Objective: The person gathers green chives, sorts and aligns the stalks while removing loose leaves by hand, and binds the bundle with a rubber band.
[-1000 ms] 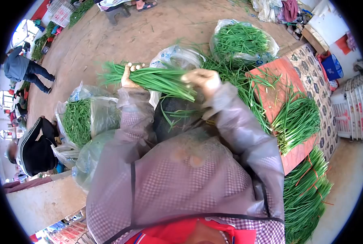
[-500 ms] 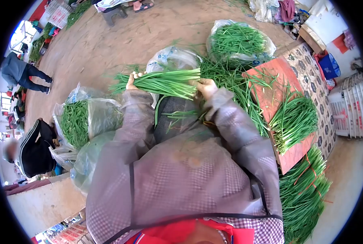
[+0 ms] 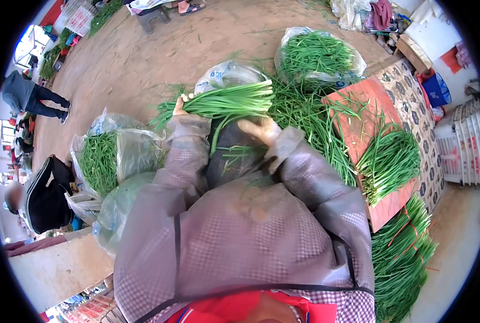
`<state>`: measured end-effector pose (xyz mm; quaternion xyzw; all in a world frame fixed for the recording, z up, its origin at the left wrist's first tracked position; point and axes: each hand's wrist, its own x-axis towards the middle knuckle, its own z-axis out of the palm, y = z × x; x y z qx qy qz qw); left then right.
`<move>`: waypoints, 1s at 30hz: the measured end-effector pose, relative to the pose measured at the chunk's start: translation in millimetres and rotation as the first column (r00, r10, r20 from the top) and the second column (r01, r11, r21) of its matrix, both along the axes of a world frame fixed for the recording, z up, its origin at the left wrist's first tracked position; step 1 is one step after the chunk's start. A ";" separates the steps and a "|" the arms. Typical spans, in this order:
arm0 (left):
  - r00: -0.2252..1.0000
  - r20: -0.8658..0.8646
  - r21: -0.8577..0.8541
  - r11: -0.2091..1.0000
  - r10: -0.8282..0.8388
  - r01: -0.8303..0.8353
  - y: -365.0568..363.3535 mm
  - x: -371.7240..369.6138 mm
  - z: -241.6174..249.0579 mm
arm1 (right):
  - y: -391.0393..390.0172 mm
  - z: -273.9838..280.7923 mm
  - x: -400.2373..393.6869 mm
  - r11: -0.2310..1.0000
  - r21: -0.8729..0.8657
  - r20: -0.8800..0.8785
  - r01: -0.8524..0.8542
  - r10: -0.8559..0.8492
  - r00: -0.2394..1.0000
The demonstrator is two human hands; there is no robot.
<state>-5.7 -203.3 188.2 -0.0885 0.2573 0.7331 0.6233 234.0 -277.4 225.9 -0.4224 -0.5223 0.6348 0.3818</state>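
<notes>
My left hand (image 3: 180,105) is wrapped round a bunch of long green stalks (image 3: 232,100), held sideways above my lap, with the pale cut ends to the right. Just below those pale ends is my right hand (image 3: 262,131), its thumb stretched out and nothing visible in it; some of its fingers are hidden. A few loose stalks (image 3: 237,153) lie on the dark cloth over my lap. Beyond the bunch stands a clear plastic bag (image 3: 226,72). Loose greens (image 3: 304,110) are heaped to the right of my right hand.
A red board (image 3: 382,215) at the right bears a pile of greens (image 3: 393,161); tied bundles (image 3: 401,264) lie below it. Bags of greens stand at left (image 3: 100,161) and upper right (image 3: 318,51). One person (image 3: 22,94) stands at far left, another (image 3: 49,194) nearer.
My right hand has come off the stalk ends and moved slightly down and left. The bunch's right end has risen, and my left hand still holds it.
</notes>
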 end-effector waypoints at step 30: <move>0.997 -0.026 0.362 0.929 -0.066 0.071 13.8 -38.2 30.8 | -10.6 48.6 36.9 0.998 -0.058 0.048 0.015 -0.012 0.999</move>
